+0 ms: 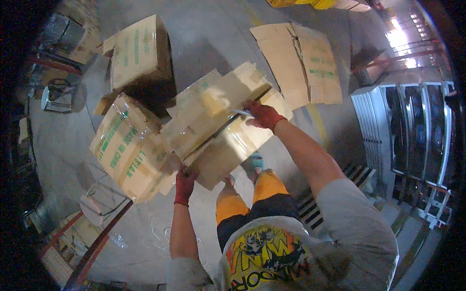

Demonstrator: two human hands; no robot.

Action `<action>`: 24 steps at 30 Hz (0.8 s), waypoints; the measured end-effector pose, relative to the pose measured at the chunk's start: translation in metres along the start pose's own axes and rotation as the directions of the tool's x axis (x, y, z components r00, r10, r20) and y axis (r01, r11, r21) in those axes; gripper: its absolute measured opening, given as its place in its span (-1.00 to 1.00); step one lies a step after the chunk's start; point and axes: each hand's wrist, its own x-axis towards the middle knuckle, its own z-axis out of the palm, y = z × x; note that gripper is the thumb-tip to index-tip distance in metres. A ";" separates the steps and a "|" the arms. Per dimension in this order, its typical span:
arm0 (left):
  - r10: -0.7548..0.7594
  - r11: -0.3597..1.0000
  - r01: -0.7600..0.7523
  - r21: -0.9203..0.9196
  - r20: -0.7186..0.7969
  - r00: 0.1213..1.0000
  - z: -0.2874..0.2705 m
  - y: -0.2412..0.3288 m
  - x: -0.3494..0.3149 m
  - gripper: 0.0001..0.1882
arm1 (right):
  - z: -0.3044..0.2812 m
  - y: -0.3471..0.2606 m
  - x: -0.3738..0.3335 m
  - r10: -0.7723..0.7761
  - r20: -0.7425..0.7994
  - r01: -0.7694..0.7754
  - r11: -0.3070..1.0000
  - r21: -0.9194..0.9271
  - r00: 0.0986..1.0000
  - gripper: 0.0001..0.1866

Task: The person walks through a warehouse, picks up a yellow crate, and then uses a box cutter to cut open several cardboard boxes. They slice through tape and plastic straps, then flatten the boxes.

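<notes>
Carton (213,131): bulky, film-wrapped, likely slippery; best gripped at edges
Left hand (184,180): gloved, closed under near edge
Right hand (262,115): gloved, gripping slim blade (241,112) on top

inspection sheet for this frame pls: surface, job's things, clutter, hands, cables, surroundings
Surface: grey concrete floor, scuffed, with a yellow painted line.
Job's things: large wrapped carton tilted at hand height; thin blade-like tool lies against its top seam.
Clutter: upright carton and film-wrapped carton beside it; flattened cardboard beyond.
Hands: left hand, red glove, grips the carton's near lower edge; right hand, red glove, holds the tool.
Cables: nothing seen.
Surroundings: metal racking at right; metal stool at left; red frame at lower left.
</notes>
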 end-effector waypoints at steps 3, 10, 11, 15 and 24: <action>-0.020 0.999 0.019 -0.034 -0.011 1.000 0.010 -0.002 -0.016 -0.70 | 0.003 0.026 0.015 -0.041 0.142 0.047 0.998 -0.046 0.989 -0.30; 0.123 0.981 -0.031 0.193 -0.485 0.866 0.065 0.015 0.002 -0.56 | 0.002 0.078 0.003 -0.321 0.008 0.269 0.805 0.528 0.947 -0.64; 0.209 0.947 -0.014 0.322 -0.579 0.788 0.083 0.028 0.012 -0.50 | -0.002 0.087 -0.011 -0.472 -0.009 0.465 0.865 0.189 0.882 -0.64; 0.421 0.699 -0.193 0.689 -0.178 0.889 0.198 0.081 0.061 -0.56 | 0.011 0.112 -0.064 0.009 0.196 -0.138 0.746 0.652 0.981 -0.54; -0.243 0.717 0.158 0.678 0.031 0.970 0.385 0.001 0.142 -0.58 | 0.033 0.134 -0.086 -0.050 0.435 -0.413 0.230 0.881 0.899 -0.45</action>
